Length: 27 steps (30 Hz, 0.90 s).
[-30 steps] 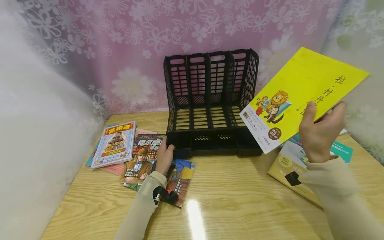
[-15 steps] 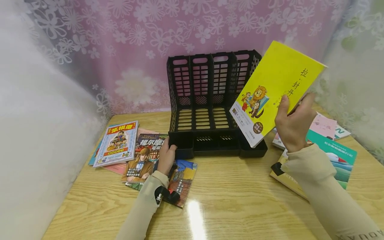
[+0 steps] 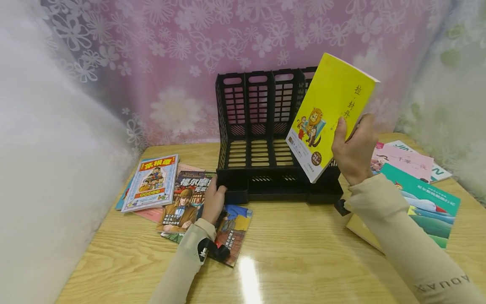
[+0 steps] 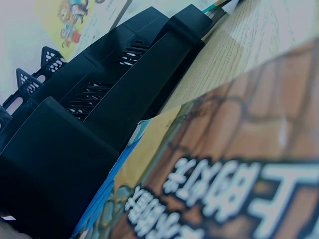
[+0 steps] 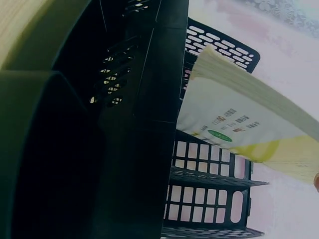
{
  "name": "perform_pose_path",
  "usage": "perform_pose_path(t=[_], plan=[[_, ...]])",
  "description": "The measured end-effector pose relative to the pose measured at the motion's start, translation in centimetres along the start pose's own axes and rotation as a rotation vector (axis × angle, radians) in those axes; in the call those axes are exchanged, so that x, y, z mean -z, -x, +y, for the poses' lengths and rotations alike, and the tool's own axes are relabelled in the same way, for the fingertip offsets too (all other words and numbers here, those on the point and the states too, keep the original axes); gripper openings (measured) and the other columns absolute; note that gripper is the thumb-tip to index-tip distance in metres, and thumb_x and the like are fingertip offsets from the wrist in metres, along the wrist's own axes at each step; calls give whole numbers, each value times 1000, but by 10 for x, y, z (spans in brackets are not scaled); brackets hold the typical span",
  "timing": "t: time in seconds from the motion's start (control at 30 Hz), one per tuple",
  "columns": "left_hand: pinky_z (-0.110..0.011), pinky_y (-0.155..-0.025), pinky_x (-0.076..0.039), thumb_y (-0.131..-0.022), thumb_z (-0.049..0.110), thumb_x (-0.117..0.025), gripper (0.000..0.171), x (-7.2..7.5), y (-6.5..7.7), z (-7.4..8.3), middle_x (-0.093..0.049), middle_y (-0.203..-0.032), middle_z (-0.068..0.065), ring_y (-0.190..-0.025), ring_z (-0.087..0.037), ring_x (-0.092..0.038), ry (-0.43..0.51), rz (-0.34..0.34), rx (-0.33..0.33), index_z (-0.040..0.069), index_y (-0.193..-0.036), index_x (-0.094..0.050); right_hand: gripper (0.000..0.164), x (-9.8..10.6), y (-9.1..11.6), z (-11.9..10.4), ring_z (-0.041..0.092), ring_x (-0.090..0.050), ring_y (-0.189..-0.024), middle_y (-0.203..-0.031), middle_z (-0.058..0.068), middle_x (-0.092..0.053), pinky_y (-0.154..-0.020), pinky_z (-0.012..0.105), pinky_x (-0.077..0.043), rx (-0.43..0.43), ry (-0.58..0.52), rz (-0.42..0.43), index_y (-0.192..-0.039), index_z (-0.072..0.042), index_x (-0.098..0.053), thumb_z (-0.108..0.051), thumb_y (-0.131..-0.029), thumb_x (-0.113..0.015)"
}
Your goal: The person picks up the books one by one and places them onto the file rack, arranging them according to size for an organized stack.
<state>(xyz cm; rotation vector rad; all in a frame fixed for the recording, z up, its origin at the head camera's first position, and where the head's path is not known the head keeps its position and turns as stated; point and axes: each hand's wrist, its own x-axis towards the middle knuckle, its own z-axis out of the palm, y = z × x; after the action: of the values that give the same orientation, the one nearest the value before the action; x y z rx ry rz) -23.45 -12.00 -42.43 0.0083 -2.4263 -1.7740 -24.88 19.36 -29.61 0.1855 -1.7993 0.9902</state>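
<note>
My right hand (image 3: pixel 355 150) grips a yellow book (image 3: pixel 330 97) by its right edge, thumb on the cover with the lion picture. The book is tilted and overlaps the rightmost slot of a black desktop book rack (image 3: pixel 262 172) in the head view. From the right wrist, the book's lower end (image 5: pixel 214 94) shows close by the front panel of the rack, and only a fingertip (image 5: pixel 316 182) is visible. My left hand (image 3: pixel 213 200) holds the rack's front left corner, with some fingers hidden behind it. The rack's slots show no books in them.
Left of the rack lie a blue-and-white comic book (image 3: pixel 152 183), a detective book (image 3: pixel 184 207) and a brown-covered book (image 3: pixel 232 236). To the right lie a teal book (image 3: pixel 429 202), a pink book (image 3: pixel 408 158) and a white book (image 3: pixel 440 173). A floral curtain (image 3: pixel 178 63) hangs behind.
My right hand has carried the yellow book leftward from the right side to the rack's right slots, turning it more upright. My left hand has stayed on the rack's corner.
</note>
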Motion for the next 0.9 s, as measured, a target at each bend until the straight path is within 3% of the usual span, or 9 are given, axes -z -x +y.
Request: perform_pose_path(t=[0.2,0.43,0.5,0.67,0.9], plan=[[-53,-111,-23,-95,12,-37,59,2,1,0,-28,-154,-20,-140,-36,-28,-24,-2,3,1,-152,-23,42,-18,-6,5,36,-70,-82,-100,24,-66,-65,9,-47,-38,-6,-78,-111,10,-47,-28,-96,-52],[-53,-111,-23,-95,12,-37,59,1,2,-2,-27,-155,-20,-141,-36,-27,-20,-10,-2,1,-152,-22,44,-34,-9,10,33,-71,-86,-105,23,-66,-69,41,-57,-90,2,-106,-115,8,-45,-32,-98,-48],[-54,-111,-23,-95,10,-37,59,1,4,-2,-27,-154,-20,-141,-36,-27,-25,-1,0,0,-151,-23,44,-37,-9,12,34,-71,-86,-106,23,-66,-69,41,-57,-107,-8,-125,-116,8,-44,-33,-99,-47],[-54,-111,-23,-95,10,-37,60,-2,4,-2,-25,-155,-21,-141,-37,-25,-25,-10,1,0,-152,-22,43,-42,-11,18,34,-71,-83,-103,23,-65,-65,27,-56,-126,1,-143,-116,7,-42,-32,-100,-46],[-54,-111,-23,-94,10,-37,60,-1,1,-1,-26,-154,-21,-141,-37,-26,-20,8,-2,-1,-151,-23,40,-59,-14,27,39,-69,-75,-93,28,-64,-61,46,-55,-53,57,-125,-112,12,-44,-27,-99,-46]])
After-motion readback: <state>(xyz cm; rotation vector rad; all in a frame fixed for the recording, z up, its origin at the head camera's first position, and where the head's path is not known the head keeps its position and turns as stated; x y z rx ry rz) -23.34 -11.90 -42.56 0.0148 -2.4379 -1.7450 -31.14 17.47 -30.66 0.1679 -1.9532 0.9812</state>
